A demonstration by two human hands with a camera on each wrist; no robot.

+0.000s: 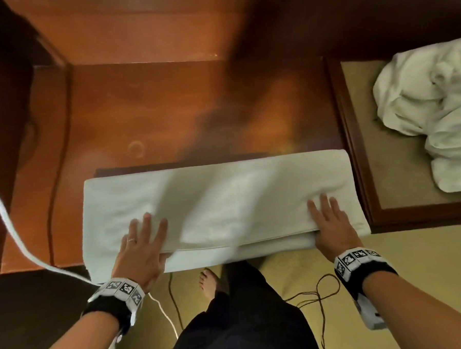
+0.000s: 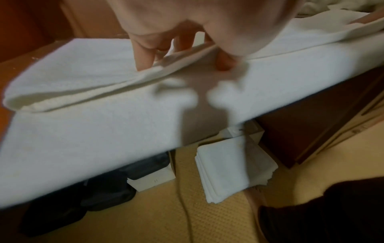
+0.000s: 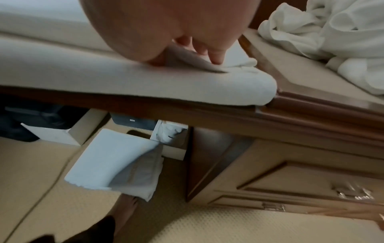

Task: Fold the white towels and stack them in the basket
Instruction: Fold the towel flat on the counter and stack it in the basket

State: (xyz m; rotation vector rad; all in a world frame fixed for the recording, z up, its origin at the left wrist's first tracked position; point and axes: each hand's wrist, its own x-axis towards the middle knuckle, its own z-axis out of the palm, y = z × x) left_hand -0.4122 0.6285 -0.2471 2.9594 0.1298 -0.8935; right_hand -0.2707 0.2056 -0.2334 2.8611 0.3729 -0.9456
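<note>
With left hand (image 1: pixel 141 245) and right hand (image 1: pixel 330 222) each pinching the upper layer's near edge of the long folded white terry towel (image 1: pixel 220 201), best drawn evenly, keeping edges aligned.

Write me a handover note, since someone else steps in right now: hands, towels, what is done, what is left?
Left hand: fingers on top of the towel, thumb under its upper layer, gripping the near-left edge.
Right hand: same grip at the near-right edge.
The towel lies lengthwise on the wooden desk, part-folded, near edge hanging over the front.
Done: one folded towel sits on the floor under the desk; whether it is in a basket I cannot tell.
Left: finish this fold, then the crumpled white pile on the right.
</note>
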